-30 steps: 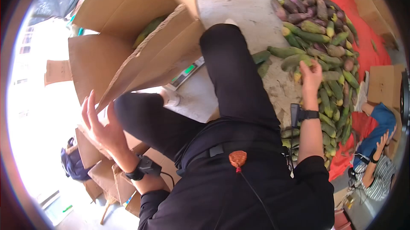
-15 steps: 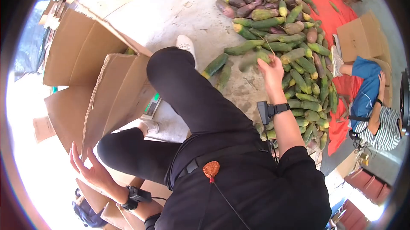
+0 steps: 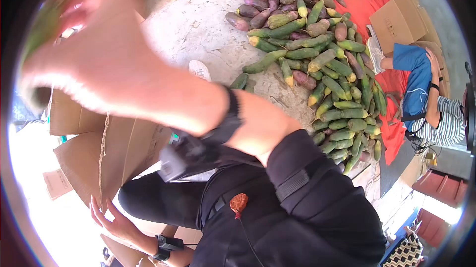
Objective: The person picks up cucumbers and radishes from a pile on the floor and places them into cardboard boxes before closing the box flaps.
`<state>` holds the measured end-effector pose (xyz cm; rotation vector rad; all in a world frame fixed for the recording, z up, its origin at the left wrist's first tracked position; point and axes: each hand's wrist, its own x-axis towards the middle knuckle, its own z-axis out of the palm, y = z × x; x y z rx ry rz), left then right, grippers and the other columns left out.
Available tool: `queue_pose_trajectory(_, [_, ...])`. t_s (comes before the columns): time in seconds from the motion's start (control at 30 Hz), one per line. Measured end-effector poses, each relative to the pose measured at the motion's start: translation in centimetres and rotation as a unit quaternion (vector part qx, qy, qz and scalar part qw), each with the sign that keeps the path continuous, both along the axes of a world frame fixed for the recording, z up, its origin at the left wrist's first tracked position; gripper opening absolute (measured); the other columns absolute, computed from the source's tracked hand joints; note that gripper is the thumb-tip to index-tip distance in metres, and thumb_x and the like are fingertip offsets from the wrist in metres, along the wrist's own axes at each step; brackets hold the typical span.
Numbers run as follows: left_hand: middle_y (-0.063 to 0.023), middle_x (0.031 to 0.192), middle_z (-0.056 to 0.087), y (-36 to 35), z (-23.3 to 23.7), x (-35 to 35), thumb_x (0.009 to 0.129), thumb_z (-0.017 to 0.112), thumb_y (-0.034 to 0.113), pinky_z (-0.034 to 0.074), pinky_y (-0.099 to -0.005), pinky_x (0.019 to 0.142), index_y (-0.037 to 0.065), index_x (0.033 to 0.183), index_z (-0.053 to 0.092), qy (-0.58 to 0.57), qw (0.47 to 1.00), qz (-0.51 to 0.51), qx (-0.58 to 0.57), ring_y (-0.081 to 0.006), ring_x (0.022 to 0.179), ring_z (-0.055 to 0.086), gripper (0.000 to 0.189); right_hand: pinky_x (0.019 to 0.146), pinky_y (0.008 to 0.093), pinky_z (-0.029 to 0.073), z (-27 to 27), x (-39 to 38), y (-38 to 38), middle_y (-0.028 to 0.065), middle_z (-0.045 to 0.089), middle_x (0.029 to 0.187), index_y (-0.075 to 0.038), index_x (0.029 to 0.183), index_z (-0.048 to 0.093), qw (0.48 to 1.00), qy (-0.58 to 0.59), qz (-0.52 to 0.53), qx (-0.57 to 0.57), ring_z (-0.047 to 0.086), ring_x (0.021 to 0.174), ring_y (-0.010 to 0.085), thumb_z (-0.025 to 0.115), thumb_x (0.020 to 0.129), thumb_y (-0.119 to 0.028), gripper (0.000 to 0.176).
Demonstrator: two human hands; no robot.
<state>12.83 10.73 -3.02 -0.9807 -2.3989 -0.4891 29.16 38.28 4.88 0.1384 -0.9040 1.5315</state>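
Vegetable [image 3: 43, 25], green and blurred, was held in the right hand [image 3: 94, 49] near the open box [image 3: 79, 160], finger spacing lost to blur. The left hand [image 3: 118, 226], fingers spread and gripping nothing, was beside the box's edge.

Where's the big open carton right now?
In the head view, the open carton is on the left side, between the blurred, raised right hand and the left hand, right beside the black-clad knee.
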Motion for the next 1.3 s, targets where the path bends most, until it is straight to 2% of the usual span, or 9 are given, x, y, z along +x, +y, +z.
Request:
queue_pose_trajectory(0.07, [-0.0100, 0.116, 0.058, -0.7, -0.6, -1.0, 0.087, 0.062, 0.015, 0.047, -0.0400, 0.088, 0.013, 0.119, 0.060, 0.026, 1.000, -0.004, -0.004, -0.0255, 0.107, 0.057, 0.033, 0.076, 0.0338, 0.043, 0.3, -3.9, -1.6, 0.0156, 0.050, 0.090, 0.000, 0.093, 0.045, 0.999, -0.049, -0.015, -0.011, 0.051, 0.086, 0.0230, 0.070, 0.061, -0.002, 0.041])
queue_pose_trajectory(0.17, [-0.0100, 0.117, 0.058, -1.3, -0.7, -1.5, 0.087, 0.062, 0.016, 0.047, -0.0409, 0.089, 0.014, 0.120, 0.059, 0.016, 1.000, 0.004, -0.010, -0.0258, 0.109, 0.055, 0.033, 0.074, 0.0367, 0.048, -3.5, -8.9, -2.0, 0.0197, 0.053, 0.094, 0.002, 0.094, 0.051, 0.925, -0.188, -0.301, 0.135, 0.057, 0.087, 0.0286, 0.070, 0.063, 0.000, 0.037])
queue_pose_trajectory(0.27, [-0.0098, 0.117, 0.058, -1.5, -0.7, -1.5, 0.087, 0.062, 0.016, 0.046, -0.0415, 0.089, 0.014, 0.120, 0.059, -0.002, 1.000, 0.011, 0.013, -0.0265, 0.109, 0.055, 0.033, 0.085, 0.0419, 0.042, -6.3, -5.2, -0.6, 0.0207, 0.051, 0.100, 0.000, 0.102, 0.051, 0.904, -0.193, -0.341, 0.170, 0.050, 0.095, 0.0362, 0.069, 0.064, -0.001, 0.042])
queue_pose_trajectory(0.33, [-0.0096, 0.117, 0.058, -1.9, -0.9, -1.9, 0.087, 0.062, 0.016, 0.047, -0.0411, 0.089, 0.014, 0.120, 0.059, 0.015, 1.000, 0.008, -0.001, -0.0262, 0.108, 0.056, 0.033, 0.080, 0.0401, 0.045, -9.0, -1.1, 0.2, 0.0147, 0.056, 0.090, -0.002, 0.090, 0.057, 0.936, -0.263, -0.228, 0.048, 0.055, 0.088, 0.0299, 0.070, 0.067, -0.007, 0.027])
queue_pose_trajectory(0.37, [-0.0094, 0.118, 0.058, -1.9, -1.1, -2.0, 0.087, 0.062, 0.017, 0.047, -0.0408, 0.088, 0.014, 0.120, 0.060, 0.030, 0.999, 0.002, -0.011, -0.0260, 0.107, 0.057, 0.033, 0.074, 0.0295, 0.049, -11.2, 1.4, 0.8, 0.0063, 0.060, 0.093, -0.004, 0.101, 0.057, 0.906, -0.353, -0.226, 0.051, 0.057, 0.086, 0.0148, 0.070, 0.077, -0.012, 0.028])
queue_pose_trajectory(0.63, [-0.0087, 0.116, 0.060, -0.7, -1.4, -2.0, 0.088, 0.060, 0.014, 0.050, -0.0382, 0.081, 0.014, 0.118, 0.061, 0.046, 0.997, -0.060, -0.019, -0.0251, 0.103, 0.059, 0.030, 0.076, 0.0348, 0.049, -32.6, 19.8, -2.5, 0.0148, 0.066, 0.091, -0.002, 0.098, 0.062, 0.676, -0.681, -0.181, -0.216, 0.063, 0.090, 0.0242, 0.066, 0.074, -0.016, 0.029])
queue_pose_trajectory(0.9, [-0.0104, 0.115, 0.060, 0.6, -1.2, -1.0, 0.088, 0.059, 0.012, 0.050, -0.0387, 0.080, 0.012, 0.119, 0.060, 0.024, 0.997, -0.071, -0.026, -0.0258, 0.104, 0.058, 0.031, 0.063, 0.0308, 0.049, -45.6, 29.6, -6.8, 0.0084, 0.064, 0.081, 0.001, 0.096, 0.063, 0.531, -0.773, -0.207, -0.279, 0.061, 0.071, 0.0172, 0.065, 0.074, -0.011, 0.025])
queue_pose_trajectory(1.03, [-0.0111, 0.116, 0.059, 0.3, -1.4, -1.4, 0.089, 0.058, 0.010, 0.049, -0.0396, 0.084, 0.011, 0.120, 0.060, 0.020, 0.997, -0.062, -0.035, -0.0264, 0.109, 0.055, 0.031, 0.077, 0.0353, 0.049, -46.9, 30.6, -5.7, 0.0166, 0.066, 0.095, -0.001, 0.095, 0.065, 0.548, -0.722, -0.141, -0.399, 0.064, 0.088, 0.0285, 0.064, 0.074, -0.017, 0.027])
queue_pose_trajectory(1.3, [-0.0129, 0.118, 0.057, -0.4, -1.5, -2.7, 0.090, 0.058, 0.013, 0.047, -0.0406, 0.088, 0.010, 0.122, 0.058, 0.059, 0.993, -0.066, -0.074, -0.0279, 0.112, 0.053, 0.032, 0.053, 0.0316, 0.049, -46.0, 34.0, -1.1, 0.0096, 0.064, 0.089, -0.002, 0.109, 0.059, 0.539, -0.525, -0.275, -0.598, 0.063, 0.069, 0.0195, 0.059, 0.081, -0.010, 0.029])
